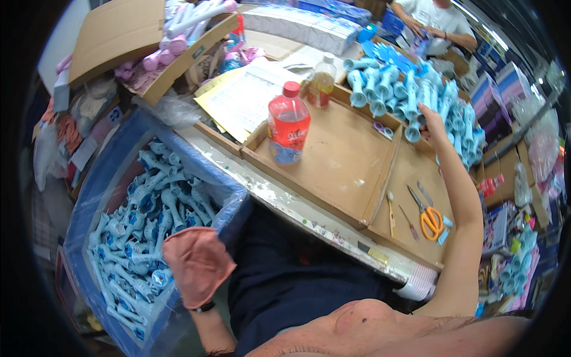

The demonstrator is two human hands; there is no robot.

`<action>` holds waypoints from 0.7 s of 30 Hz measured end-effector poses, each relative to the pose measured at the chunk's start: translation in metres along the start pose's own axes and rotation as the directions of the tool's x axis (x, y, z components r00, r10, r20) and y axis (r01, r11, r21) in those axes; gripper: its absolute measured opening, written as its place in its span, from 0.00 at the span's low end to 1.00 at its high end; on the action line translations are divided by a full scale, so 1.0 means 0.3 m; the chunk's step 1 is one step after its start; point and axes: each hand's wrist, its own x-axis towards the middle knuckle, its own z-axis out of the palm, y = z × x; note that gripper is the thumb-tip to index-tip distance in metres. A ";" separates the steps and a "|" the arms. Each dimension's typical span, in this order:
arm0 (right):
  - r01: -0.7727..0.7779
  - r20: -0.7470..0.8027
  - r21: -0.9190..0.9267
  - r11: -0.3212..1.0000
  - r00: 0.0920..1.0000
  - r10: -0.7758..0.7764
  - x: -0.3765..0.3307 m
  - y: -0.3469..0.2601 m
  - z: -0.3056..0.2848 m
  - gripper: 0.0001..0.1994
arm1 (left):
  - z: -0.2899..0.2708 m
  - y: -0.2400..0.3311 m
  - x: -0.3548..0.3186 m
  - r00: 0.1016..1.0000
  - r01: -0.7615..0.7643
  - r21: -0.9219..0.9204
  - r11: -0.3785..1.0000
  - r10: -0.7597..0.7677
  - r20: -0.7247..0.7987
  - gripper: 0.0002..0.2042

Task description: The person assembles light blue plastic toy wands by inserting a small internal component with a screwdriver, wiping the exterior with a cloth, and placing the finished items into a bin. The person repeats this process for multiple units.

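Observation:
A salmon-pink cloth covers my left hand down to the wrist, where a dark band shows; its fingers are hidden. This hand is over the near right edge of a blue bin lined with clear plastic. Light blue plastic pieces with darker blue ends fill the bin in a loose heap. My right arm stretches far out to the right. There my right hand closes on a light blue flared plastic tube at the edge of a pile of similar tubes. The pile partly hides its fingertips.
On the bench, a shallow cardboard tray bears a red-capped bottle and a clear bottle. Orange-handled scissors, a brush and a thin tool lie right. Papers lie behind; another person works far right.

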 end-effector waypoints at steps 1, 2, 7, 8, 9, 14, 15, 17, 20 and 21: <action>0.062 -0.066 -0.131 0.990 0.995 -0.071 0.108 0.022 -0.031 0.22 | -0.050 -0.012 -0.023 0.994 -0.087 0.223 0.971 0.100 -0.050 0.23; 0.034 -0.202 -0.281 0.959 0.975 -0.094 0.217 0.039 -0.053 0.22 | -0.088 -0.022 -0.049 0.981 -0.062 0.251 0.966 0.105 -0.162 0.25; 0.042 -0.357 -0.372 0.927 0.916 -0.185 0.507 0.226 -0.102 0.37 | -0.202 -0.042 -0.149 0.886 0.119 0.103 0.988 -0.059 -0.459 0.21; 0.051 -0.366 -0.406 0.912 0.906 -0.214 0.525 0.261 -0.101 0.38 | -0.222 -0.042 -0.154 0.892 0.104 0.249 0.963 0.020 -0.451 0.19; 0.068 -0.438 -0.544 0.836 0.827 -0.353 0.528 0.283 -0.105 0.38 | -0.245 -0.041 -0.156 0.931 0.195 0.399 0.896 -0.040 -0.364 0.17; 0.586 -0.062 -0.524 0.618 0.697 -0.714 0.246 0.224 -0.024 0.17 | -0.419 -0.103 -0.101 0.927 0.283 0.902 0.326 -0.334 -0.170 0.15; 0.688 0.010 -0.435 0.582 0.650 -0.760 0.132 0.184 0.038 0.15 | -0.460 -0.138 -0.082 0.969 0.188 0.946 0.264 -0.209 -0.135 0.12; 0.625 0.272 -0.243 0.741 0.778 -0.566 -0.135 0.073 0.178 0.10 | -0.526 -0.248 -0.030 0.960 0.217 0.936 0.277 -0.236 -0.152 0.12; 0.993 0.685 -0.088 0.074 0.115 -0.719 -0.506 -0.128 0.489 0.07 | -0.569 -0.448 -0.003 0.913 0.264 0.919 0.293 -0.383 -0.140 0.21; 0.996 0.745 -0.075 0.052 0.090 -0.660 -0.627 -0.176 0.595 0.04 | -0.562 -0.512 -0.012 0.951 0.262 0.858 0.442 -0.272 -0.150 0.23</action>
